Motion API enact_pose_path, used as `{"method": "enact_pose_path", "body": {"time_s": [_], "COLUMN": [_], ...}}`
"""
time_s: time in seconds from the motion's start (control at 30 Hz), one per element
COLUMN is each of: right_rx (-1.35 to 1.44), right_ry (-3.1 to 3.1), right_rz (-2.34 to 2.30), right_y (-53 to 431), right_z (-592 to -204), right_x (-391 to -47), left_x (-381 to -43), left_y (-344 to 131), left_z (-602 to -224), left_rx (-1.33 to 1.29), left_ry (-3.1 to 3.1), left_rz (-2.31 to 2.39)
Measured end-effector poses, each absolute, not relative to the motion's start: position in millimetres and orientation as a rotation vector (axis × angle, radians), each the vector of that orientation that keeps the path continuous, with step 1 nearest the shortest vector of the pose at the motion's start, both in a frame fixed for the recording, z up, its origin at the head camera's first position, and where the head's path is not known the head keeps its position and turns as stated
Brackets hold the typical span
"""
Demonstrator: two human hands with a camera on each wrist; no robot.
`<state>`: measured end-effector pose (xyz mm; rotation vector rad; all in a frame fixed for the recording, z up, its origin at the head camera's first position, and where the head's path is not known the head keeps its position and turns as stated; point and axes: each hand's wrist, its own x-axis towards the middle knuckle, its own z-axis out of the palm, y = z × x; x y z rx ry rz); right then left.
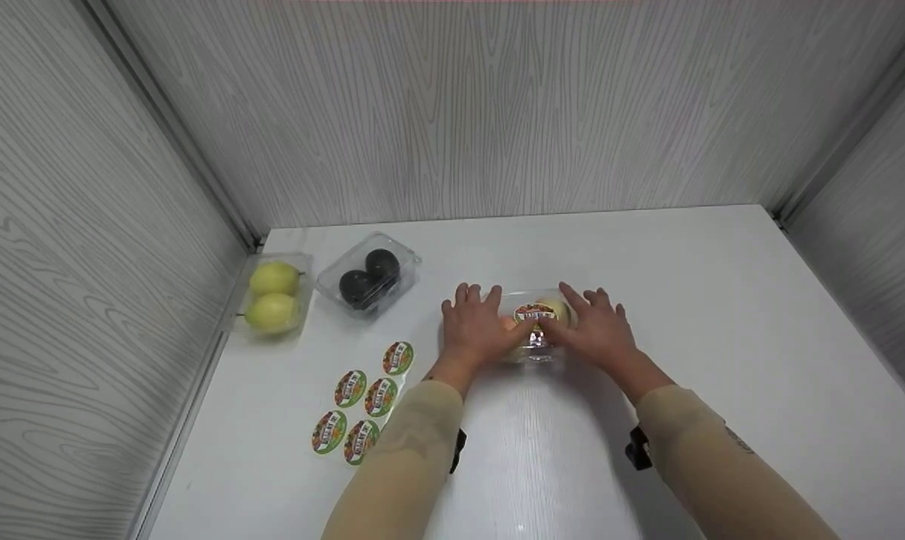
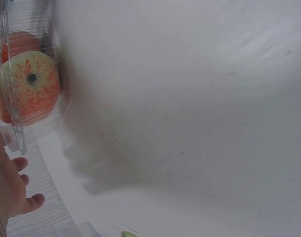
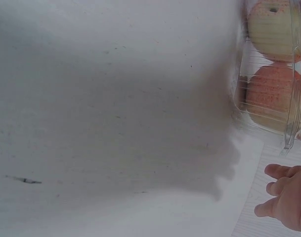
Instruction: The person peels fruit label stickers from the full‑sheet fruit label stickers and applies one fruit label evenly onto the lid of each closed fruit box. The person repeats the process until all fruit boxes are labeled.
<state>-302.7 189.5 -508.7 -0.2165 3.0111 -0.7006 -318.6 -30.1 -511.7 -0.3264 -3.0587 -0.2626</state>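
The box (image 1: 536, 355) is seen just right of and below the middle of the head view. On its top, a sticker (image 1: 535, 309) is touched by the thumbs of the left hand (image 1: 476, 328) and right hand (image 1: 595, 328); the fingers are spread and nothing is gripped. The thin box may be slick and easily dented, made heavier by its fruit (image 2: 34, 94), and is best held low by both sides, though these are partly hidden by the hands. Pears (image 1: 274, 313), plums (image 1: 357, 289) and loose labels (image 1: 350, 388) are seen at the left.
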Motion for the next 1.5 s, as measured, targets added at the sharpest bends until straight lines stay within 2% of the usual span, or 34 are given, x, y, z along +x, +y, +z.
{"method": "enact_pose_path", "body": {"time_s": [1.27,1.5], "right_rx": [-0.186,-0.249], "right_ry": [2.985,3.010], "right_rz": [-0.684,-0.713], "right_y": [191.1,193.0], "right_z": [-508.8,-509.8], "right_x": [-303.6,-302.0], "left_x": [-316.7,-314.7], "left_y": [-32.2,-32.0], "left_z": [-508.2,-505.0], "left_rx": [-0.328,-0.336], "left_ry": [-3.069,-3.091], "left_rz": [-0.324,-0.333]}}
